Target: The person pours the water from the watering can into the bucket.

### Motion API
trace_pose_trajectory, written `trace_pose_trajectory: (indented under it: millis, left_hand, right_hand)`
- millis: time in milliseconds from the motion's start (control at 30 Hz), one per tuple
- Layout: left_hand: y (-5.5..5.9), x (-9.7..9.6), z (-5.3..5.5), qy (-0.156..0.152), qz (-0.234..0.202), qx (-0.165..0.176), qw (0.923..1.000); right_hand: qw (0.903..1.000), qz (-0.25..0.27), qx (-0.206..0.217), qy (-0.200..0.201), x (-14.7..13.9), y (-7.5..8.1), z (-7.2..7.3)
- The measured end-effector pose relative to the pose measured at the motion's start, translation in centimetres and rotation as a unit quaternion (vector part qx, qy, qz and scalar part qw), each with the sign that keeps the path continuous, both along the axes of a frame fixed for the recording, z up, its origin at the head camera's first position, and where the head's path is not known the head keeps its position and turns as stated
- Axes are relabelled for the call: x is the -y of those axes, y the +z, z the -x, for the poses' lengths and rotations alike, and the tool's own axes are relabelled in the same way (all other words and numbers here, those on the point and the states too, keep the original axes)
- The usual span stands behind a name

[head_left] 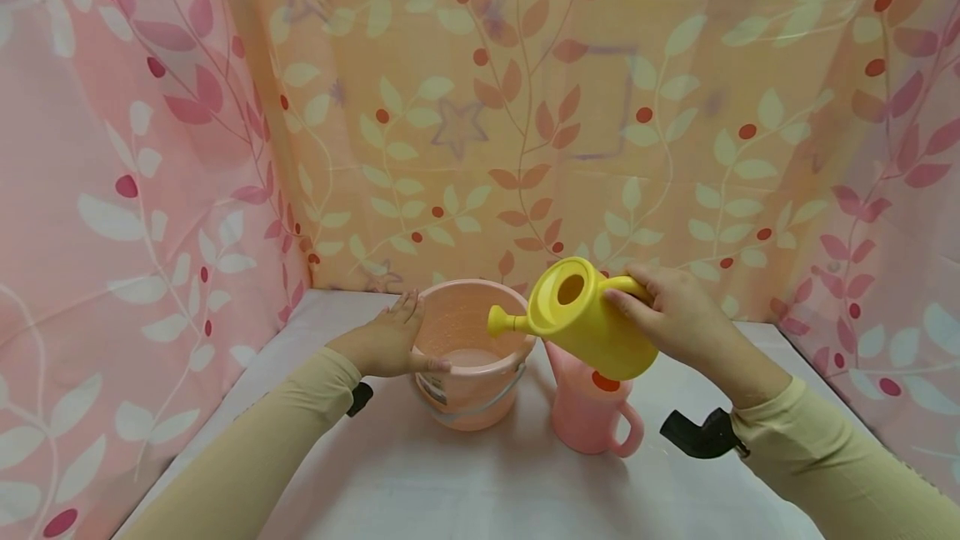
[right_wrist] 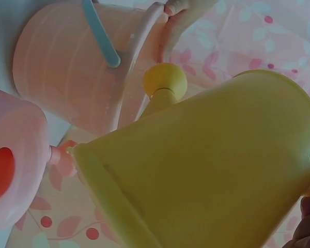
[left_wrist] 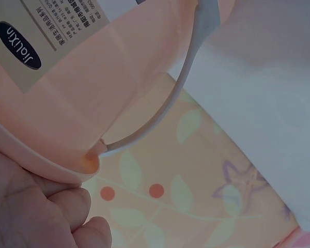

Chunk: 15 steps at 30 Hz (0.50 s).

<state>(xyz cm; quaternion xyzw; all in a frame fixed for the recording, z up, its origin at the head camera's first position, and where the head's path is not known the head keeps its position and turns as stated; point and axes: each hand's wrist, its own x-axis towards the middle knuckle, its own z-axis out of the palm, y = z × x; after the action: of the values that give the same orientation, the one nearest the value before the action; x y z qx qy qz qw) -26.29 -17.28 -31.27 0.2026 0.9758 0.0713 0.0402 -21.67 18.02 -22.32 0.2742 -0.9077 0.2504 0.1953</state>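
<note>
A yellow toy watering can [head_left: 592,323] is held above the table by my right hand [head_left: 671,311], which grips its handle. The can tilts left, and its spout head points over the mouth of the peach bucket [head_left: 472,394]. In the right wrist view the yellow can [right_wrist: 212,165] covers part of the bucket [right_wrist: 72,62]. No water is visible coming from the spout. My left hand [head_left: 386,340] holds the bucket's left rim, thumb over the near edge. The bucket stands upright. Close on its right, a pink watering can [head_left: 585,415] stands partly behind the yellow one.
A white cloth covers the table [head_left: 465,490]. Patterned fabric [head_left: 480,107] hangs at the back and on both sides. The bucket's grey handle [head_left: 480,407] hangs down its near side. A label [left_wrist: 41,41] is on the bucket's wall.
</note>
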Motion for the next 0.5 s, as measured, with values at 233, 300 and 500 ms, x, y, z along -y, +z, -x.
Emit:
trace_pose_trajectory:
  millis: [233,300,500]
  left_hand:
    - [-0.01,0.0,-0.03,-0.001,0.005,-0.004,1.0]
    - [0.01,-0.02,-0.05,-0.001,0.004,-0.002,1.0]
    - [0.06,-0.03,-0.06,0.004,0.007,0.001,1.0]
  right_hand:
    - [1.0,0.0,0.003,0.003,-0.08,0.12,-0.02]
    - [1.0,-0.001,0.001,0.004,-0.11,0.13,0.0]
    - [1.0,-0.005,-0.001,0.002,-0.15,0.11,0.02]
